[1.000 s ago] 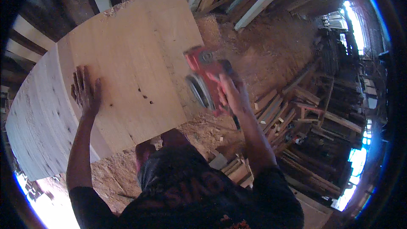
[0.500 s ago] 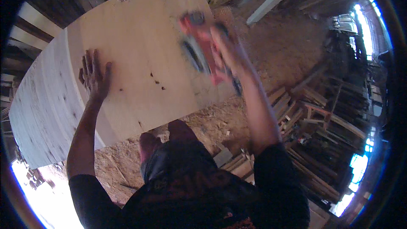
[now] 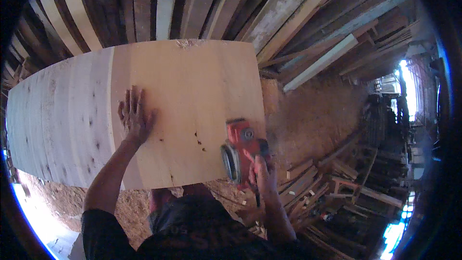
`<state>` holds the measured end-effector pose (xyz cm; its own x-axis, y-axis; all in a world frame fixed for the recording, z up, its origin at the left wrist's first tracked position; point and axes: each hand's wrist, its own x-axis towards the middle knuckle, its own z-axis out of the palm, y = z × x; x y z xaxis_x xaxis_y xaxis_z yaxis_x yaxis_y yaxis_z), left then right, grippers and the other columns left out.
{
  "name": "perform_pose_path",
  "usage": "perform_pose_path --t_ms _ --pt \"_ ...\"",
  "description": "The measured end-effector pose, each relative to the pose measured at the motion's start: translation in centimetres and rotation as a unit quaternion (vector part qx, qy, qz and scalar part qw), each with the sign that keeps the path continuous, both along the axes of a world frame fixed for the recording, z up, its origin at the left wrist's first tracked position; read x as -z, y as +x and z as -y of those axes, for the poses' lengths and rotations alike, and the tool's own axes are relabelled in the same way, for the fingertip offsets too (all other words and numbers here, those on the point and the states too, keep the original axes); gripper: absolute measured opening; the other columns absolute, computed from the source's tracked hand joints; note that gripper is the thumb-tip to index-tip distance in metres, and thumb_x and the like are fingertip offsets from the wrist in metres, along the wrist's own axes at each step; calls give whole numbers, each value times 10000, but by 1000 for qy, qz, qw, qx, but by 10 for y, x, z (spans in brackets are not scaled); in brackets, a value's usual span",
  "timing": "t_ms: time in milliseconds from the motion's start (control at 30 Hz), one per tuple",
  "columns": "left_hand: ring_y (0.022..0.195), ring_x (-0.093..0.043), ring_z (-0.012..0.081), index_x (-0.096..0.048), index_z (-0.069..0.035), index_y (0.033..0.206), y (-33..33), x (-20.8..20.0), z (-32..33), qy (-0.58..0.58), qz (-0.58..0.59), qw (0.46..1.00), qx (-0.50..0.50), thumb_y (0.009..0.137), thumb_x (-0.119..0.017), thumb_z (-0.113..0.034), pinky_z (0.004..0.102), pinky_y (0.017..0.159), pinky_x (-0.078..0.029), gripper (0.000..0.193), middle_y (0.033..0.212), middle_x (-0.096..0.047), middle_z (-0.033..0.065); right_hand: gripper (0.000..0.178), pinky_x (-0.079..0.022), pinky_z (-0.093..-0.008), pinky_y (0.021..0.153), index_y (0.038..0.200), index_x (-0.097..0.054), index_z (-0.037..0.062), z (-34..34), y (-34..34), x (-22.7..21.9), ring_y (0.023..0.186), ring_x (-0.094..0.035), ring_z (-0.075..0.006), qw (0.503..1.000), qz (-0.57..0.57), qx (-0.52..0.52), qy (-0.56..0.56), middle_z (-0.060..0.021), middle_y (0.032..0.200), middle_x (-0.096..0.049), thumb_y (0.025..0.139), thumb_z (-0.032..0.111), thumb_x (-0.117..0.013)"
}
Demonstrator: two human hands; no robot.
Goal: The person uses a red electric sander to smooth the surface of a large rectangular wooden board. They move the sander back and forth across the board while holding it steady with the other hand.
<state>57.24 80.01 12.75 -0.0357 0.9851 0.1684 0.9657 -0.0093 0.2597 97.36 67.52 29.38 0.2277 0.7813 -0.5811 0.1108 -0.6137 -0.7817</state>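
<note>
A wide wooden panel (image 3: 192,82) made of joined boards lies before me, pale grey at its left part and light tan at its right. My left hand (image 3: 136,119) rests flat on it, fingers spread, just right of the colour seam. At the panel's near right corner my right hand (image 3: 262,175) is wrapped round the rear handle of a red electric hand planer (image 3: 239,137). The planer sits at the panel's edge, its rear reaching past it; its underside is hidden. A few dark knot holes (image 3: 198,140) mark the wood between both hands.
Long timber planks (image 3: 192,7) stand in rows beyond the panel. A loose pale beam (image 3: 320,62) lies at the far right. Offcuts (image 3: 303,183) are piled to my right. Sawdust covers the ground (image 3: 313,115), and shavings (image 3: 190,43) sit on the panel's far edge.
My right hand has drawn the planer from the far right part of the panel back toward me, to the near right corner. My left hand stays on the panel. The view has shifted.
</note>
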Motion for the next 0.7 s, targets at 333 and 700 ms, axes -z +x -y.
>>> perform_pose_path --t_ms 333,700 --pt "1612 -225 395 -341 -123 1659 4 -18 1 -16 33 999 2 1018 -602 -482 601 1265 -126 780 1744 -255 197 578 -353 -315 424 1002 -748 101 -343 -58 12 472 -453 -98 991 34 -50 119 45 609 -477 1011 658 -593" --pt "1591 -279 378 -393 -162 1638 4 1 -3 48 -31 998 -2 1008 -587 -604 618 1246 -177 794 1724 -311 180 492 -369 -290 449 1100 -714 81 -147 -34 6 501 -468 -67 995 11 -93 42 52 626 -481 1033 561 -627"
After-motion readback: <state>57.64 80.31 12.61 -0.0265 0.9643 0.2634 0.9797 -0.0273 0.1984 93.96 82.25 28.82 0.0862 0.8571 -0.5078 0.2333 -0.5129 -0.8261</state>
